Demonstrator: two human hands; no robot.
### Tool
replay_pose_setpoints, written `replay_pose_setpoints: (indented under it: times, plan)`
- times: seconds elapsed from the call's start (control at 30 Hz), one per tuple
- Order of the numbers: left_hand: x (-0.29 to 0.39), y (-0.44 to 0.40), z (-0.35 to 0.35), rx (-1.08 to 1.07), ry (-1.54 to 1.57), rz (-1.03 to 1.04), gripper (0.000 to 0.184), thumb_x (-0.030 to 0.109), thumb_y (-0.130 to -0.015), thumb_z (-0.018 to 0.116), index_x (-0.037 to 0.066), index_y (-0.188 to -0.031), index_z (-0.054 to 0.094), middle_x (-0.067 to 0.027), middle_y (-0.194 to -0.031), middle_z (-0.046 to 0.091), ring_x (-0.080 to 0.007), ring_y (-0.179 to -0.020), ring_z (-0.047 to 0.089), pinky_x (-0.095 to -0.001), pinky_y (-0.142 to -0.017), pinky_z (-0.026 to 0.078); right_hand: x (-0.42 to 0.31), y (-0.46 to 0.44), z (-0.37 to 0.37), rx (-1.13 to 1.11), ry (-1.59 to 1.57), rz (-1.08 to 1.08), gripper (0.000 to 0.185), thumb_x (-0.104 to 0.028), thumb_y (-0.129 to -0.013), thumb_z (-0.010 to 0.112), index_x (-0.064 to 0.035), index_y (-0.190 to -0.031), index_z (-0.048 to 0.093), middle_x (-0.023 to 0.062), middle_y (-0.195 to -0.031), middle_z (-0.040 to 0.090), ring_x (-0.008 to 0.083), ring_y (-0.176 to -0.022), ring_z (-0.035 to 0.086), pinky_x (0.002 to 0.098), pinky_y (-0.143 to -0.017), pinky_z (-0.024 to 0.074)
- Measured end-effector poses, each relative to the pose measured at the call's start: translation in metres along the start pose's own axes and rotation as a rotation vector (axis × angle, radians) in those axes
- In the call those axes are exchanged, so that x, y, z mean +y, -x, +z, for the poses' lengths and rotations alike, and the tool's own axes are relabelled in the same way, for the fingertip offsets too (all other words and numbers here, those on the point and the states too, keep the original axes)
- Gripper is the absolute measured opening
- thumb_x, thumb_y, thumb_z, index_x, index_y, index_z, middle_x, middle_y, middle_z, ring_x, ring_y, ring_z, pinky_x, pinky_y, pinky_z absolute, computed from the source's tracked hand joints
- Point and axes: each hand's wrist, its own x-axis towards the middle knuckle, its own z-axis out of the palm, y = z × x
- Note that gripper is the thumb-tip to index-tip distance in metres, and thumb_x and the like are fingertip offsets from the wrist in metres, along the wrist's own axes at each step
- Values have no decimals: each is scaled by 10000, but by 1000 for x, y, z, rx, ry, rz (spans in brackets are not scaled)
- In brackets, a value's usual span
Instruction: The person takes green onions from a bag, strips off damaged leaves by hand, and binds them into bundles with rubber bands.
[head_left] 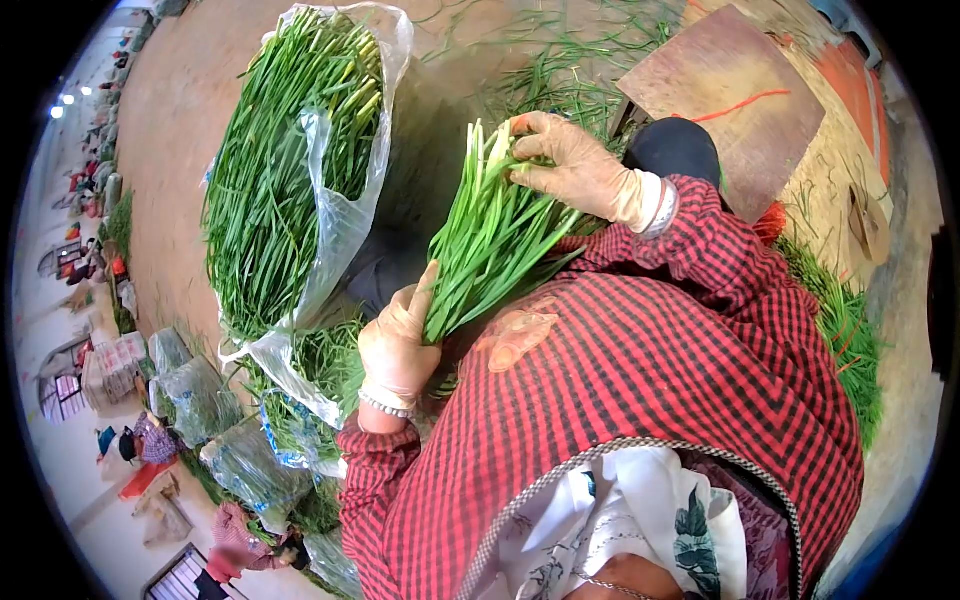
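Observation:
A loose bunch of long green chives (495, 235) with pale stem ends lies between my hands, over my lap. My left hand (397, 345), in a thin pale glove, is closed around its lower leafy part. Gloved as well, my right hand (580, 170) has its thumb and fingers bent around the pale upper ends; an orange-red stain marks the index fingertip. Just left of the bunch stands a clear plastic bag (398, 45), packed with a thick stack of chives (290, 170). The palm sides of both hands are hidden.
A brown board (725, 95) with a red tie (742, 105) on it stands at upper right. Loose chives (560, 75) litter the floor. More chives (850, 350) lie at far right. Filled plastic bags (255, 465) and other people (235, 545) are at lower left.

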Motion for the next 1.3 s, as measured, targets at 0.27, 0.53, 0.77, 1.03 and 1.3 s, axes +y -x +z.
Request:
replay_pose_setpoints:
  times: [0.27, 0.53, 0.77, 1.03, 1.3]
  plan:
    - [-10, 7, -2, 108, -36, -7, 880, -13, -537, 683, 216, -1360, 475, -48, -1102, 628, -269, -927, 636, -350, -714, 519, 32, 13, -39, 55, -101, 132, 242, -127, -813, 660, -45, -1041, 651, 125, -903, 662, 242, -867, 637, 302, -792, 488]
    - [-16, 7, 3, 207, -75, 14, 836, 17, -572, 708, 186, -1357, 475, -57, -1170, 612, -274, -954, 629, -352, -730, 518, 29, 17, -64, -78, -183, 586, 425, -279, -882, 656, -4, -1197, 576, 82, -1107, 617, 159, -1048, 560, 286, -926, 440]
    - [-25, 11, 6, 262, -118, 32, 854, 16, -576, 717, 180, -1373, 459, -62, -1179, 610, -287, -955, 627, -352, -736, 513, 23, 16, -46, -146, -355, 546, 210, -231, -898, 619, -28, -950, 637, -17, -680, 578, 54, -576, 523, 217, -541, 423]
    - [-25, 11, 8, 282, -109, 26, 851, 18, -576, 722, 176, -1371, 464, -57, -1172, 612, -277, -945, 631, -350, -731, 511, -11, 35, -29, -426, -84, 0, 547, -394, -834, 663, 13, -1188, 569, 196, -1181, 555, 310, -1159, 505, 371, -999, 398]
    - [-27, 12, 8, 283, -131, 58, 810, 48, -598, 734, 171, -1357, 480, -59, -1179, 614, -273, -945, 631, -350, -745, 509, 7, 48, 14, -301, 15, -126, 267, -271, -873, 590, -8, -911, 624, 186, -928, 576, 328, -879, 563, 408, -772, 457]
